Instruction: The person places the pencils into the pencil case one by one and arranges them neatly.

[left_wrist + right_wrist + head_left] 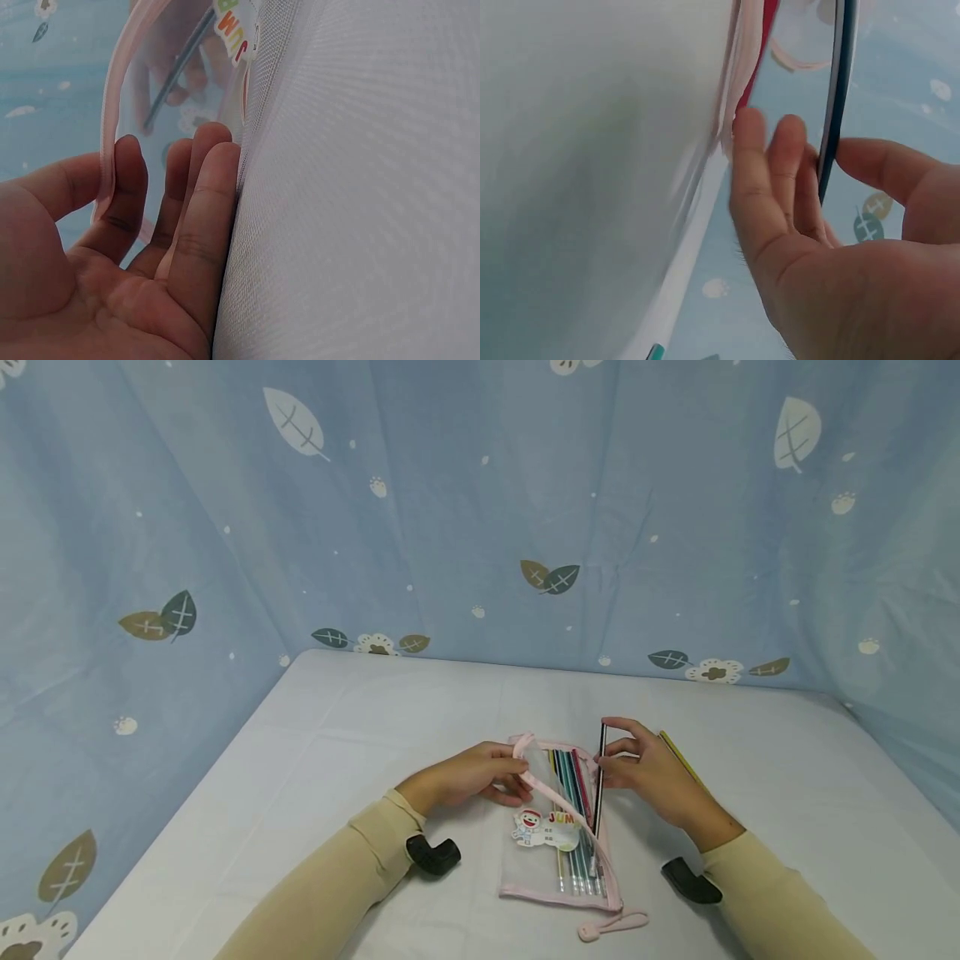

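A see-through mesh pencil pouch (pixel 525 870) with pink trim and a cartoon label (pixel 546 829) lies on the white table. Several pencils (pixel 577 785) of various colours are inside it. My left hand (pixel 480 774) pinches the pink edge (pixel 110 112) of the pouch's top layer between thumb and index finger, lifting it. Between thumb and fingers, my right hand (pixel 651 774) holds a dark striped pencil (pixel 602 747) nearly upright at the pouch's right side. Its lower end overlaps the pouch opening in the head view.
A yellow pencil (pixel 678 755) lies on the table (pixel 390 710) beyond the right hand, partly hidden by it. A pink strap (pixel 617 925) sits at the pouch's near right corner. Patterned blue cloth (pixel 450 527) hangs behind the table.
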The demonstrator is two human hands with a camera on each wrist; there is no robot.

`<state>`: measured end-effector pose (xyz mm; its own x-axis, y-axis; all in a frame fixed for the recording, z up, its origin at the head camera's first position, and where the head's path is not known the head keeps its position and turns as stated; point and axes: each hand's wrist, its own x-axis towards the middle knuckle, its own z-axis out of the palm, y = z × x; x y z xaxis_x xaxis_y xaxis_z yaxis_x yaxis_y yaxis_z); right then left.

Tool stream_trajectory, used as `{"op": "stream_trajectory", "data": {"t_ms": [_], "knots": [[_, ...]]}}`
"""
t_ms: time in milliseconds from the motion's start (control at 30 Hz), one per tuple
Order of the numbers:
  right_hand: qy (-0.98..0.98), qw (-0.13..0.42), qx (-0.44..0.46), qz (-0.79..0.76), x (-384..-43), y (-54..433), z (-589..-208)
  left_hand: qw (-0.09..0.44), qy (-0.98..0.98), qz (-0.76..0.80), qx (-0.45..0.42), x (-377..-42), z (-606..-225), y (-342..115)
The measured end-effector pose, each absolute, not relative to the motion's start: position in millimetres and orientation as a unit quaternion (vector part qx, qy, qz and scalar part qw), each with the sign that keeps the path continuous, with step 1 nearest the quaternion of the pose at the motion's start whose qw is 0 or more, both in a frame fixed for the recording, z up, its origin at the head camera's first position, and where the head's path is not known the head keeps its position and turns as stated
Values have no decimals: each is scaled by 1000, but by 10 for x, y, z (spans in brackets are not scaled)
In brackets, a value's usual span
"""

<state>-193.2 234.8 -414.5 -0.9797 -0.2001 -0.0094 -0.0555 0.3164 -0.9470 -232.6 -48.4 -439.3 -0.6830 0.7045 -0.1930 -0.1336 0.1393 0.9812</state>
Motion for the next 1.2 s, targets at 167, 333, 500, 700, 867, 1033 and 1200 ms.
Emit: {"op": "stream_trajectory", "data": {"t_ms": [167, 333, 500, 700, 867, 1033, 1200], "knots": [[819, 73, -90, -562, -1942, 2343, -4173, 338, 676, 621, 210, -2316, -4390, -488], [824, 83, -101, -551, -1947, 2335, -4194, 339, 676, 620, 211, -2319, -4395, -483], [825, 92, -106, -547, -1957, 2324, -4182, 341, 674, 623, 206, -2321, -4400, -477], [825, 106, -109, -544, -1970, 2322, -4154, 342, 659, 639, 201, -2328, -4386, -478], [828, 110, -112, -538, -1980, 2306, -4148, 343, 657, 639, 207, -2325, -4367, -490], [832, 114, -102, -534, -1972, 2294, -4144, 347, 652, 641, 207, -2328, -4373, -491], [832, 117, -91, -535, -1964, 2277, -4131, 347, 654, 640, 207, -2331, -4381, -488]]}}
